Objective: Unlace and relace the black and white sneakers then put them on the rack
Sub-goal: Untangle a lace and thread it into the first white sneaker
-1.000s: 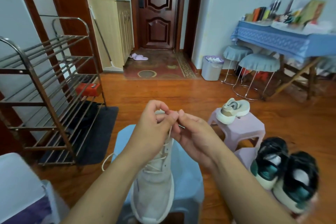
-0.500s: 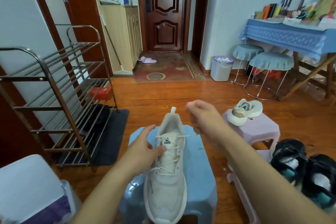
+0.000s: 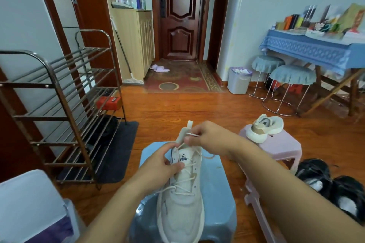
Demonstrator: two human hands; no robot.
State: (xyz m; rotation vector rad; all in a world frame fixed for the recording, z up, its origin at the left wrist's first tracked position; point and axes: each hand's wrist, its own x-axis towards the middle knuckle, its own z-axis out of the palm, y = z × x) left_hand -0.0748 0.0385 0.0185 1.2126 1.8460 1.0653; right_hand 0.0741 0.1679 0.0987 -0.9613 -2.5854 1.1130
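The white sneaker (image 3: 182,189) is sitting on the blue stool (image 3: 217,183) directly under both hands, toe toward the person. The black and white sneakers (image 3: 333,189) named in the task are lying on the floor well off to the right of the right forearm, untouched.

The right hand (image 3: 209,137) is pinching the lace end (image 3: 192,134) just above the tongue, while the left hand (image 3: 167,162) is gripping the collar and upper eyelet edge at the shoe's left side. To do this well, I judge the left hand should be holding the upper steady while the right is drawing the lace straight through the top eyelet, keeping tension even and the lace flat so the lower crossings are not bunching.

Which eyelet the lace is passing through is hidden behind the right hand's fingers, and whether it is being threaded in or pulled out I cannot tell. The black pair is blurred. Beyond the left hand, the metal rack (image 3: 65,108) is standing; past the right hand, another pale shoe (image 3: 264,128) is resting on a pink stool (image 3: 280,148).
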